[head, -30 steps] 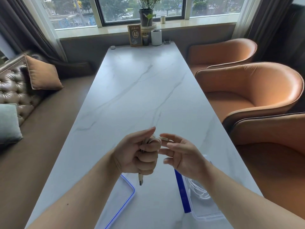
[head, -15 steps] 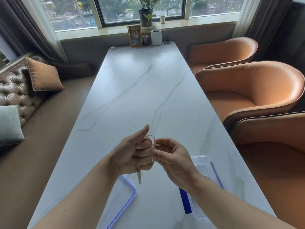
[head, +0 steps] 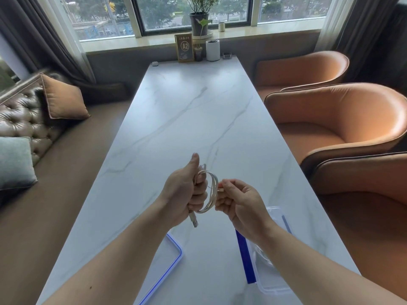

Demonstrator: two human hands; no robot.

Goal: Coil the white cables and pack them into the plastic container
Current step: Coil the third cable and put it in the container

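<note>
The left hand (head: 187, 190), thumb up, grips a coiled white cable (head: 211, 190) above the table (head: 193, 111); one plug hangs at the fist's 6 o'clock. The right hand (head: 240, 203) pinches the other plug at the coil's 3 o'clock. The plastic container (head: 273, 290) sits at the hands' 5 o'clock, its lid (head: 169, 256) at 7 o'clock.
</note>
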